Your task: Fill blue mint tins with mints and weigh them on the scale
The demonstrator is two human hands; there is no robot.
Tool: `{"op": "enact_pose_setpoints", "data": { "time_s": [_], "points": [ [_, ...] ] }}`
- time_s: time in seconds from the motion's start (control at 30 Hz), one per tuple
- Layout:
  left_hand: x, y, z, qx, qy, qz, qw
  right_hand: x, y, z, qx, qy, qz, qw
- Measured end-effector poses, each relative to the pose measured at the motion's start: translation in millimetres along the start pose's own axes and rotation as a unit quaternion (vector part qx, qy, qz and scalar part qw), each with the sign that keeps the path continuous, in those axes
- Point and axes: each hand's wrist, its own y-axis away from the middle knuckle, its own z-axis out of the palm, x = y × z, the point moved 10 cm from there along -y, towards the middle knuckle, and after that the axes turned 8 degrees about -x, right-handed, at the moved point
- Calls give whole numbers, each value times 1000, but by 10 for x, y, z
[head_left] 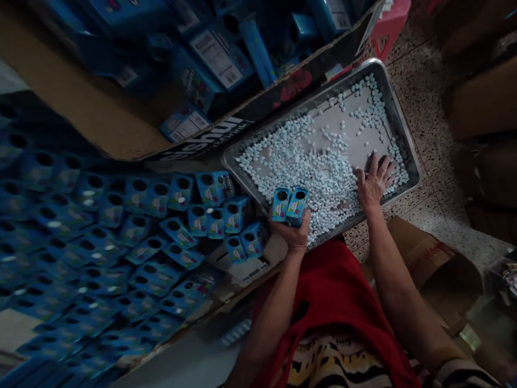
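Two small blue boxes [297, 207] with dark oval openings on top are gripped side by side in my left hand [293, 235], over the near left edge of a metal tray [405, 134]. Many small pale blue, rounded candy-like pieces [297, 148] lie spread in that tray, thickest at the left and middle. My right hand [374, 180] rests palm down among the pieces at the tray's near right side, fingers spread and holding nothing that I can see.
Rows of similar blue boxes [216, 221] cover the table at left. Behind them stands a large cardboard carton [133, 143] filled with blue boxes. A pink plastic stool [390, 29] is at the back right. An open cardboard box [424, 258] sits on the speckled floor.
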Motion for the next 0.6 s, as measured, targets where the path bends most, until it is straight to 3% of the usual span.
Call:
{"op": "enact_pose_setpoints", "data": {
  "time_s": [0.13, 0.33, 0.47, 0.57, 0.6],
  "points": [
    [-134, 108, 47, 138, 24, -25, 990, -344, 18, 111, -56, -1, -86, 995],
    [-13, -87, 229, 206, 49, -35, 977, -869, 163, 200, -195, -54, -228, 953],
    [142, -284, 385, 186, 78, -40, 979, -1020, 255, 230, -211, -98, -254, 939],
    [218, -403, 571, 127, 127, -48, 983, -1088, 321, 269, -204, -124, -231, 943],
    [268, -453, 679, 80, 133, -45, 987, -1113, 348, 287, -203, -134, -221, 944]
  ]
}}
